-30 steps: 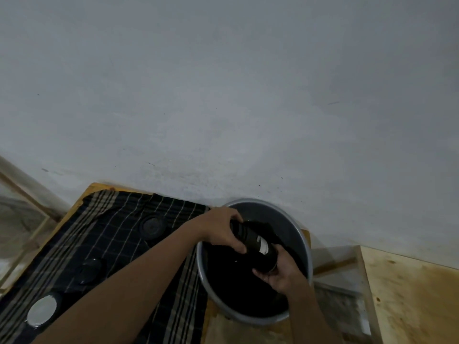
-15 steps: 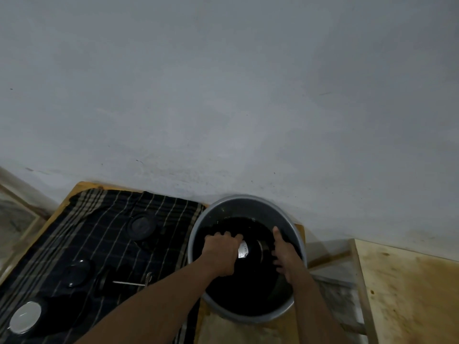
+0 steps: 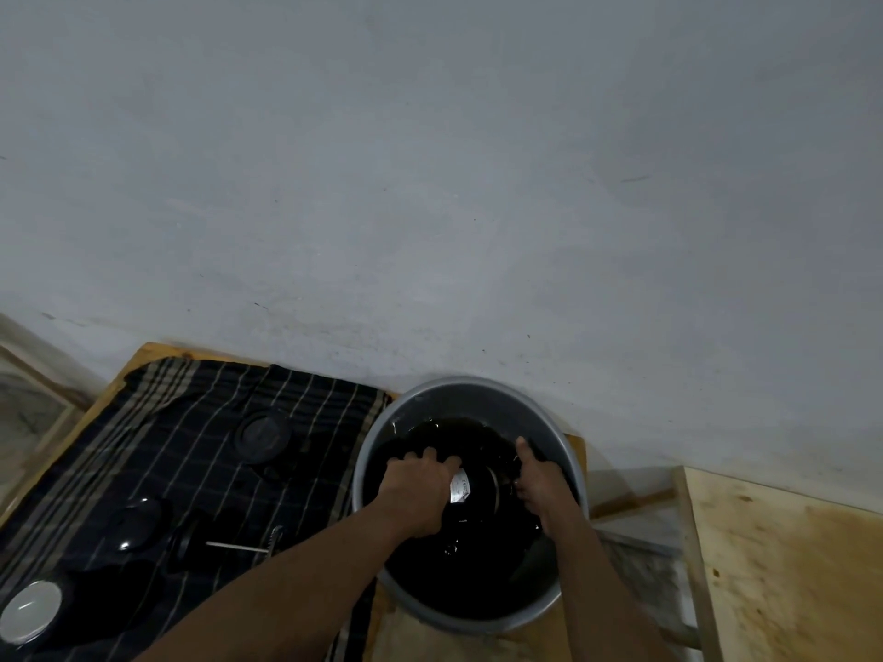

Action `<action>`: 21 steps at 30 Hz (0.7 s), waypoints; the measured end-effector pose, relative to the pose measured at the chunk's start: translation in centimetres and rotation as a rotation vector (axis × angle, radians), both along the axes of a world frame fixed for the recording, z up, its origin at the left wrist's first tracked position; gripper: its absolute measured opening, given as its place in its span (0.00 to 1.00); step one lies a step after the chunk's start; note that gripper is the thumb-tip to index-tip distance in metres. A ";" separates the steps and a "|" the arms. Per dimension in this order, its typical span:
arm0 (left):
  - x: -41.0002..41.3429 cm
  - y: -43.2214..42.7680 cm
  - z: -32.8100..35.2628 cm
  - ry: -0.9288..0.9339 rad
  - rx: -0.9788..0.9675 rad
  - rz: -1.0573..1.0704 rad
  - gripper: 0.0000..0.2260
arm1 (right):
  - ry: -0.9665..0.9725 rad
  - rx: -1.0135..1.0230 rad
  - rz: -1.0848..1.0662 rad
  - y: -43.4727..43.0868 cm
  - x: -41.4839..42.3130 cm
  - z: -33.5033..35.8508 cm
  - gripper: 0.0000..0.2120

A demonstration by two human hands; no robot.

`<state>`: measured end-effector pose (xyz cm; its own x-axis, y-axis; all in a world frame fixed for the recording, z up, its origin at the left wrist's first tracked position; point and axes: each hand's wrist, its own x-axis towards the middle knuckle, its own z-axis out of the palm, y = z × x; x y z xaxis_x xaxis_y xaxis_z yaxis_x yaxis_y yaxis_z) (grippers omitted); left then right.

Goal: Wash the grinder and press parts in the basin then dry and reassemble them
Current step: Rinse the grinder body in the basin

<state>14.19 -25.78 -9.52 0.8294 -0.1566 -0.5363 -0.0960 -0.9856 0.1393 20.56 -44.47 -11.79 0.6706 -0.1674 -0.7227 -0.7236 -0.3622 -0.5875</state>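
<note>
A round grey basin (image 3: 478, 391) of dark water sits on the wooden table against the wall. Inside it lies a black cylindrical grinder body (image 3: 478, 489) with a white label, held sideways over the water. My left hand (image 3: 418, 494) grips its left end with curled fingers. At the cylinder's right end is my right hand (image 3: 537, 484), fingers wrapped on it and thumb pointing up. A dark cloth lies partly sunk in the water behind the cylinder.
A dark checked cloth (image 3: 191, 446) covers the table to the left of the basin. On it lie a black round lid (image 3: 262, 438), a small black cap (image 3: 136, 523), a plunger with a metal rod (image 3: 229, 547) and a silver-topped disc (image 3: 31, 609). A second wooden surface (image 3: 783, 566) stands at right.
The cylinder came down from a tilted hold above the basin to a level position low in it. Both hands followed it down and now sit at its two ends.
</note>
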 end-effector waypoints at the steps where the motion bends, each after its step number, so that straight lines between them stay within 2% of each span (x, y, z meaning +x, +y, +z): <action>1: 0.0 0.0 -0.1 0.003 -0.007 0.002 0.42 | 0.014 0.009 0.007 0.1 0.1 -0.3 0.30; 3: 0.1 0.0 -0.2 -0.002 -0.016 0.008 0.42 | 0.125 0.139 0.019 0.6 -0.1 -0.4 0.31; 5: 0.0 0.1 -0.1 -0.007 -0.023 0.009 0.41 | 0.163 0.253 0.029 0.6 -0.4 -0.4 0.26; 9: 0.0 0.2 -0.4 -0.001 -0.053 0.008 0.42 | -0.024 0.050 -0.060 -0.1 -0.5 -0.8 0.19; 13: -0.1 0.1 -0.9 -0.022 -0.102 0.027 0.42 | 0.083 0.096 0.075 0.9 -1.2 0.2 0.12; 16: -0.3 0.3 -1.2 -0.051 -0.253 0.129 0.41 | -0.096 -0.022 0.325 0.8 -1.1 4.0 0.13; 21: -0.9 2.0 -1.1 -0.110 -0.734 0.363 0.45 | -0.499 -0.310 0.759 2.0 -1.8 11.6 0.08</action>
